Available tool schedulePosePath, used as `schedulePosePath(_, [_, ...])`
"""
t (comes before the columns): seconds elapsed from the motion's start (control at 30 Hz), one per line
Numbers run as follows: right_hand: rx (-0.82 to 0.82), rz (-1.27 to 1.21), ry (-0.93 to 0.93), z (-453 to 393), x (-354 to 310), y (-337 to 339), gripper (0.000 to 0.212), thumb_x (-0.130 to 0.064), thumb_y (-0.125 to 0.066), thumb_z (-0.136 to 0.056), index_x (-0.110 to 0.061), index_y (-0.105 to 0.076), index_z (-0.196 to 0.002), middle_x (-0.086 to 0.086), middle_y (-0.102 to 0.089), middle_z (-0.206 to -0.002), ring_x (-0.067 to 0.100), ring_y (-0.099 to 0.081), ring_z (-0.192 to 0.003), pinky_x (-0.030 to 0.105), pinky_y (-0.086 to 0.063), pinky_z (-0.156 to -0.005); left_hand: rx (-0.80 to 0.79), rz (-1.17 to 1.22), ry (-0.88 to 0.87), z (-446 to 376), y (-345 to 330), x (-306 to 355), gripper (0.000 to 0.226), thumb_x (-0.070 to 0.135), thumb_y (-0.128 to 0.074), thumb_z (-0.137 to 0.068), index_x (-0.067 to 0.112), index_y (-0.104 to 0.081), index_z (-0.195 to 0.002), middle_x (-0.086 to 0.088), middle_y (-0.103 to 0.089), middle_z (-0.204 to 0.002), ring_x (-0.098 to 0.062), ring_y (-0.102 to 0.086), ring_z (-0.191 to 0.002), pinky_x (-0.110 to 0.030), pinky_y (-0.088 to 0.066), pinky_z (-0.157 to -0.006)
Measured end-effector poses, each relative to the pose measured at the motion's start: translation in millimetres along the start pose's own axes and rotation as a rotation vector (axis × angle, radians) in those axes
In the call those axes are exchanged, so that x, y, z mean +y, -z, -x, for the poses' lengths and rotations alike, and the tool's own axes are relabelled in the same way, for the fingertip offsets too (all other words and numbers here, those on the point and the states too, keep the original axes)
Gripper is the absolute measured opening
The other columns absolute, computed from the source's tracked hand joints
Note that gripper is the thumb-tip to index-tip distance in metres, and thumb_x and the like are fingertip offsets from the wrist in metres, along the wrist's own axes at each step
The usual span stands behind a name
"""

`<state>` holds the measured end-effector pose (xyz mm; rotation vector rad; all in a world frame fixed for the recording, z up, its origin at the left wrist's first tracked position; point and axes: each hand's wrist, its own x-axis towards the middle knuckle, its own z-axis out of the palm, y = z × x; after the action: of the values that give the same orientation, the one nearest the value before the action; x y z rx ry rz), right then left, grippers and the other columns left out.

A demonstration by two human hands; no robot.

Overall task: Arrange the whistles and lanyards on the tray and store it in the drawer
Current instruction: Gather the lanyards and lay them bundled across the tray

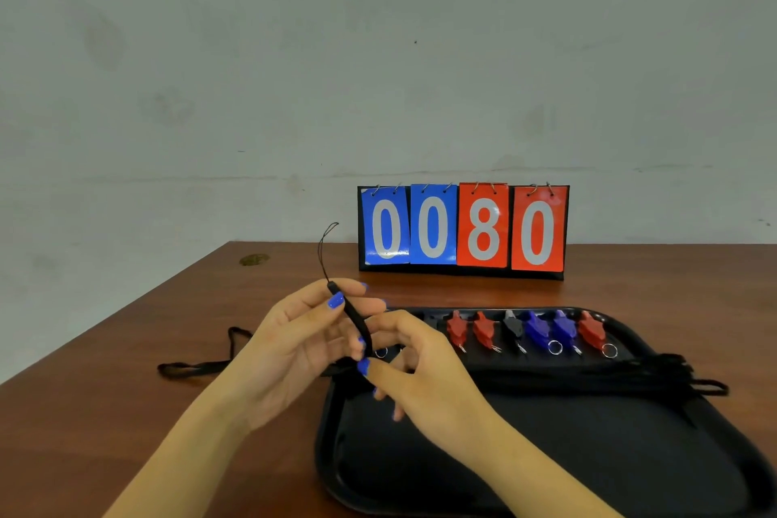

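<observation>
Left hand [294,332]: raised over the tabletop just left of the tray, thumb and fingers pinching the upper part of a black lanyard [355,318], probably to keep the strap taut.
Right hand [414,362]: just right of the left hand, over the tray's near-left part, fingers curled and pinching the lanyard's lower part, seemingly to fold or straighten it before laying it down.
Lanyard in hand: runs upright between both hands; its thin cord loop sticks up above the left thumb.
Tray [546,467]: black, on the tabletop [126,349] at right; its near half is bare, likely kept free for more items.
Whistles [534,328]: red, black and blue, lined in a row along the tray's far edge, rings toward the near side.
Bundled lanyards [588,374]: a black heap lying across the tray just near of the whistles, ends trailing over the right rim.
Loose lanyard [202,366]: on the tabletop left of the hands, not yet on the tray.
Scoreboard [462,229]: stands far behind the tray, reading 0080.
Hidden: the leftmost whistles sit behind the hands; the drawer is not in view; the tray's near edge is cut off.
</observation>
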<state>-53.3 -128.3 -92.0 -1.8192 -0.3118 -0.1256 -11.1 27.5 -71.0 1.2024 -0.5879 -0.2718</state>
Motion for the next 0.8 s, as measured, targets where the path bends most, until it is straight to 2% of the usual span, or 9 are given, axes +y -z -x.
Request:
schedulePosePath(0.13, [-0.065,-0.040,-0.050,1.6,-3.5,-1.2,0.032,-0.011,-0.058,-0.088,-0.042,-0.051,-0.091,-0.005,-0.057,-0.087,0.006,-0.057,-0.057,0.018,-0.045,-0.043,0.026,-0.049,0.000,0.6,1.0,2.0,0.048,0.045,-0.085,-0.049,0.020,-0.073,-0.089,-0.012,-0.071,-0.099,-0.011,-0.057,-0.053,-0.023,-0.053,-0.056])
schedulePosePath(0.27, [-0.185,-0.145,-0.111,4.1,-6.8,-2.5,0.030,-0.010,-0.061,-0.085,-0.030,-0.051,-0.104,-0.002,-0.056,-0.082,0.007,-0.057,-0.056,0.023,-0.046,-0.045,0.047,-0.087,-0.003,-0.9,2.3,1.2,0.049,0.049,-0.084,-0.047,0.024,-0.073,-0.088,-0.010,-0.071,-0.102,-0.007,-0.055,-0.049,-0.020,-0.050,-0.050])
schedulePosePath(0.37, [-0.242,-0.181,-0.152,6.0,-9.1,-4.0,0.031,-0.011,-0.063,-0.084,-0.026,-0.052,-0.109,0.000,-0.056,-0.079,0.007,-0.054,-0.050,0.021,-0.043,-0.042,0.062,-0.081,-0.004,-2.4,3.4,0.1,0.049,0.049,-0.085,-0.046,0.024,-0.073,-0.086,-0.009,-0.072,-0.101,-0.007,-0.055,-0.047,-0.019,-0.048,-0.044])
schedulePosePath(0.5, [-0.266,-0.182,-0.209,8.0,-13.8,-3.3,0.007,-0.011,-0.058,-0.087,-0.017,-0.060,-0.089,-0.003,-0.051,-0.056,0.004,-0.045,-0.036,0.017,-0.035,-0.039,0.064,-0.084,-0.024,-3.7,6.9,-0.6,0.048,0.048,-0.084,-0.047,0.023,-0.073,-0.087,-0.009,-0.072,-0.100,-0.007,-0.054,-0.048,-0.020,-0.049,-0.047])
schedulePosePath(0.57, [-0.276,-0.184,-0.218,8.8,-14.1,-3.8,0.007,-0.011,-0.058,-0.086,-0.017,-0.059,-0.083,-0.003,-0.049,-0.052,0.004,-0.043,-0.036,0.017,-0.034,-0.039,0.076,-0.064,-0.039,-4.5,8.5,-0.9,0.048,0.047,-0.084,-0.048,0.022,-0.073,-0.088,-0.009,-0.072,-0.100,-0.007,-0.054,-0.048,-0.019,-0.049,-0.048])
schedulePosePath(0.63, [-0.283,-0.201,-0.210,9.6,-15.0,-4.3,0.006,-0.012,-0.060,-0.085,-0.016,-0.056,-0.084,-0.003,-0.050,-0.052,0.005,-0.044,-0.039,0.018,-0.034,-0.039,0.092,-0.029,-0.052,-5.7,11.3,-1.6,0.048,0.045,-0.084,-0.050,0.021,-0.072,-0.090,-0.009,-0.071,-0.100,-0.008,-0.053,-0.048,-0.019,-0.047,-0.047])
schedulePosePath(0.7, [-0.252,-0.196,-0.209,10.4,-15.8,-5.5,0.013,-0.014,-0.063,-0.084,-0.015,-0.054,-0.093,-0.003,-0.055,-0.060,0.005,-0.043,-0.037,0.018,-0.034,-0.037,0.108,-0.005,-0.068,-6.9,15.4,-1.7,0.046,0.043,-0.083,-0.052,0.021,-0.072,-0.091,-0.008,-0.071,-0.100,-0.008,-0.053,-0.049,-0.019,-0.046,-0.047])
schedulePosePath(0.8, [-0.099,-0.171,-0.215,10.0,-14.0,-6.3,0.026,-0.015,-0.064,-0.084,-0.020,-0.048,-0.104,0.003,-0.057,-0.077,0.004,-0.040,-0.033,0.017,-0.033,-0.036,0.141,0.053,-0.076,-8.6,20.9,-1.9,0.048,0.042,-0.085,-0.048,0.022,-0.072,-0.090,-0.006,-0.071,-0.099,-0.009,-0.053,-0.048,-0.020,-0.046,-0.046])
